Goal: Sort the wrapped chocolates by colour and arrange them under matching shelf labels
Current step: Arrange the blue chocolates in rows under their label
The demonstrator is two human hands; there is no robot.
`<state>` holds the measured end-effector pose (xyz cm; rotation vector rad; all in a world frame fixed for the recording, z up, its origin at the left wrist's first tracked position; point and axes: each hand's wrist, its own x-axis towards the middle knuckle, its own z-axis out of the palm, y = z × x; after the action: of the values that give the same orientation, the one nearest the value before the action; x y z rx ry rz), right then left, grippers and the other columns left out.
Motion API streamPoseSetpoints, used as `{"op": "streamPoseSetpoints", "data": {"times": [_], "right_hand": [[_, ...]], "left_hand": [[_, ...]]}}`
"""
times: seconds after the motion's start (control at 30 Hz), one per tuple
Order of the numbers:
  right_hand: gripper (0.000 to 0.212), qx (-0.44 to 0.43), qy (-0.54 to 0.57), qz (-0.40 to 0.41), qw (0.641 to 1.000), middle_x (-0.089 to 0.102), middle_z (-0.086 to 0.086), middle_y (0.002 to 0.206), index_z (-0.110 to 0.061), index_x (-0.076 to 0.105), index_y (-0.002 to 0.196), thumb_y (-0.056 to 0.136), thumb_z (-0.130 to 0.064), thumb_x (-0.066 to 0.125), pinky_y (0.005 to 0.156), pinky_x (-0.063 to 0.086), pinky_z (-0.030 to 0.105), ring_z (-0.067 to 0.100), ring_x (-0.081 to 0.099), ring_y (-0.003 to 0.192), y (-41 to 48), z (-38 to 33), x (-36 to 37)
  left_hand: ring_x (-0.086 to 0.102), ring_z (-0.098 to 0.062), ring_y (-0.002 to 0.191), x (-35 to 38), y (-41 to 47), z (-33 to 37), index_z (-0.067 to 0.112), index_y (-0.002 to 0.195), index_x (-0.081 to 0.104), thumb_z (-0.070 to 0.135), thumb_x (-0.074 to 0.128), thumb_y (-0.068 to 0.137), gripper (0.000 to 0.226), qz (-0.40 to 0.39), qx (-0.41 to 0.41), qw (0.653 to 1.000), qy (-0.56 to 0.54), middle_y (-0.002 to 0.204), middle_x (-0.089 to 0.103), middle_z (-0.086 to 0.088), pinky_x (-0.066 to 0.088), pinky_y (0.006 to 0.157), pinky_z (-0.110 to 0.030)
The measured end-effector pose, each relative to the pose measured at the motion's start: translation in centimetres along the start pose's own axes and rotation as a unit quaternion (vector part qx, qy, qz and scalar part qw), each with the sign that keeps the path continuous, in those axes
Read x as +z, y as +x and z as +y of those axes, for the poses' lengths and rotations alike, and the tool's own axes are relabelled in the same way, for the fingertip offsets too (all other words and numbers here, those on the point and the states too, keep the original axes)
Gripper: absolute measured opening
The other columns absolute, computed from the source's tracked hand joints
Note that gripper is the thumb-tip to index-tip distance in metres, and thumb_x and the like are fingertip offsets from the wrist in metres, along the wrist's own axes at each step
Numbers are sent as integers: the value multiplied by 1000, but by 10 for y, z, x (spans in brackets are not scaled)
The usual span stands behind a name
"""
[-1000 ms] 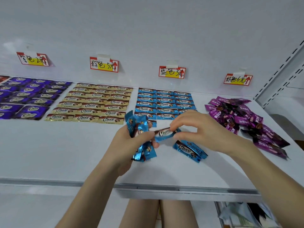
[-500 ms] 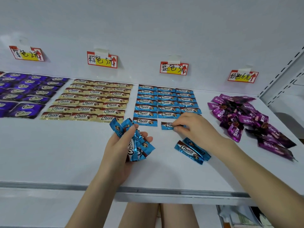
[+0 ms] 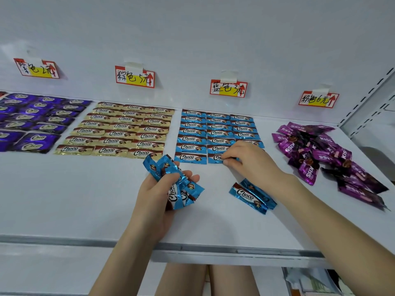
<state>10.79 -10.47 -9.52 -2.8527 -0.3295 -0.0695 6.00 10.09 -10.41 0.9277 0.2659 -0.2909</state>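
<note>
My left hand grips a bunch of blue wrapped chocolates above the white shelf. My right hand rests fingertips on a single blue chocolate lying at the front of the blue grid, below the blue label. Two loose blue chocolates lie near my right wrist. Gold chocolates form rows under their label. Dark purple ones sit at left under a label. A loose heap of magenta chocolates lies under the pink label.
The shelf's metal front edge runs across below my forearms. A perforated upright post borders the shelf on the right. My knees show below the shelf, with some papers at lower right.
My right hand carried one blue chocolate from the bunch in my left hand forward and set it down at the front row of the blue grid. My left hand has stayed near.
</note>
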Motion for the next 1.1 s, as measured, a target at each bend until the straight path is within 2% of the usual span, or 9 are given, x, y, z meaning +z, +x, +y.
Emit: {"op": "streamPoseSetpoints", "data": {"times": [0.23,0.43,0.6,0.8,1.0,1.1], "right_hand": [[24,3,0,9,1000,57,0,111,-21,65,109,94,-28,49,81,43,27,13,49,102,-2,-5,-2],[25,-37,0,27,999,57,-2,113,-19,63,113,94,-27,49,80,42,27,13,49,105,9,-26,1],[25,-5,-20,34,999,60,2,103,-14,65,104,96,-24,44,75,43,31,17,52,96,17,-17,-5],[30,19,-51,-23,998,56,1,111,-19,61,115,96,-34,42,75,39,26,15,48,103,17,-10,1],[32,18,-62,-30,997,56,2,111,-18,61,115,97,-34,40,76,39,27,16,47,104,18,-14,0],[32,12,-53,-6,999,55,2,116,-19,59,120,97,-33,41,77,38,26,16,47,107,16,-19,-1]], "left_hand": [[72,-23,75,1,-2,0,13,104,54,5,52,91,15,19,14,1000,-17,78,74,-7,57,53,-30],[72,-21,74,-3,-9,-2,14,107,54,8,53,90,18,42,43,998,-35,79,74,-5,58,54,-28],[72,-20,74,-3,-8,-1,15,108,53,8,53,90,19,38,35,998,-39,77,74,-5,59,60,-32],[72,-20,72,-1,-6,0,15,107,53,7,52,91,18,41,26,998,-47,76,74,-5,59,57,-31],[72,-20,70,-1,-6,1,14,107,53,7,51,91,18,41,23,998,-52,75,74,-5,58,53,-29],[72,-20,70,-1,-7,1,15,106,53,7,51,92,17,39,27,997,-54,74,74,-5,58,54,-30]]}}
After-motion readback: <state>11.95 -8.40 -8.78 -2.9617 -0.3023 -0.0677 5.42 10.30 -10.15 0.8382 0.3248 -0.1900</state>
